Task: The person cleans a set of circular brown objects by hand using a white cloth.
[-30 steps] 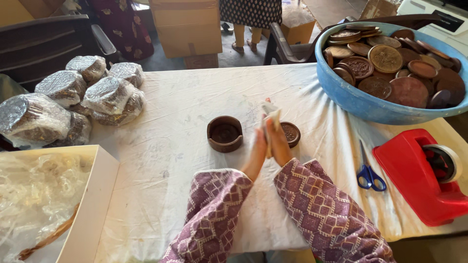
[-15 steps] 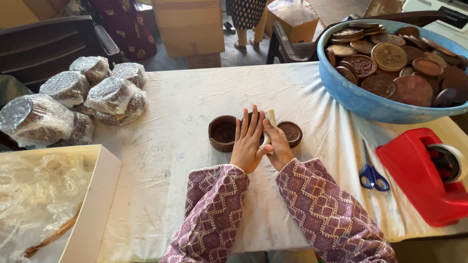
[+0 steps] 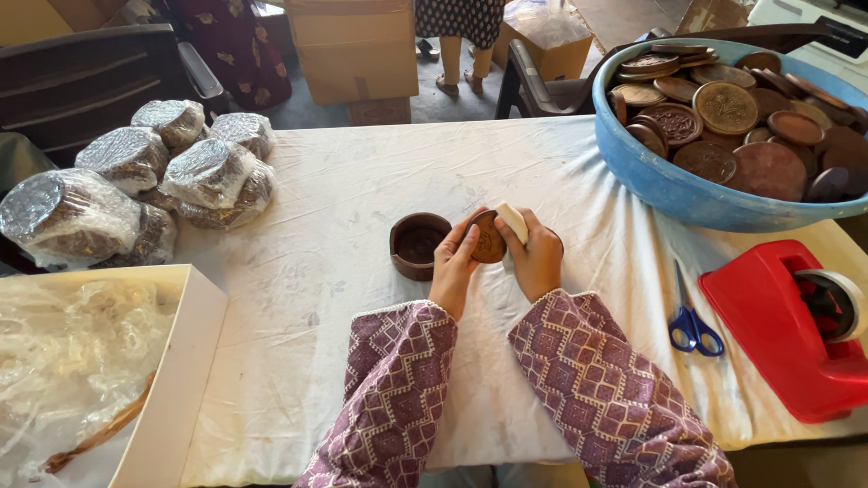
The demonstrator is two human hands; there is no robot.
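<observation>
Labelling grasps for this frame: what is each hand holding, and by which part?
Both hands share a round brown lid: left hand grips its left edge, right hand its right edge. The right hand also pinches a small cream piece; what it is cannot be told.

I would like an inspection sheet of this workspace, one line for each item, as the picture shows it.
Surface: table under a creased white cloth.
Job's things: brown round lid held on edge between both hands; small pale piece at the right fingertips; open brown round box beside the left hand.
Clutter: blue basin full of brown lids; plastic-wrapped bundles; blue scissors; red tape dispenser; white box with clear plastic.
Grippers: left hand and right hand both grip the lid.
Cables: nothing seen.
Surroundings: cardboard boxes, dark chairs, another person's legs.
</observation>
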